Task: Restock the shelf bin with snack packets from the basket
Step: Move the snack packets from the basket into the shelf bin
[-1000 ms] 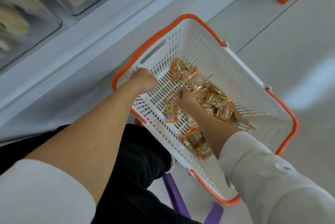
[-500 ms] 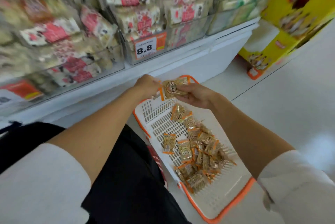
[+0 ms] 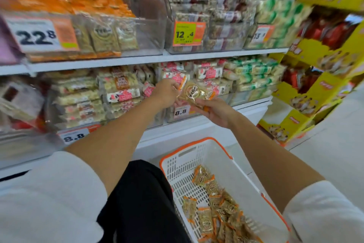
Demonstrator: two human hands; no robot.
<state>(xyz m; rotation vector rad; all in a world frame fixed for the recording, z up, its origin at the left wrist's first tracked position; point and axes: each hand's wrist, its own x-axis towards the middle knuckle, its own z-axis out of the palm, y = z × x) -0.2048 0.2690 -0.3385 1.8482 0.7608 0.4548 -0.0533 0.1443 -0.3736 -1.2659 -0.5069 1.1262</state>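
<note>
Left hand (image 3: 167, 92) pinches the snack packet (image 3: 194, 91) by its orange end seal. Right hand (image 3: 214, 111) grips its lower edge. The packet is held before the lower shelf, well above the basket (image 3: 197, 151). Judged light, with slippery film and brittle contents, so best held by the seals. Matching stock fills the upper-left shelf bin (image 3: 149, 34).

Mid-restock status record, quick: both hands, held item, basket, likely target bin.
left hand: pinches the snack packet by its orange end
right hand: fingers hold the same packet from below
packet position: raised before the lower shelf, not in any bin
basket: below the hands, loose packets inside
likely bin: upper left, price tag 22.8, similar-looking packets
</note>
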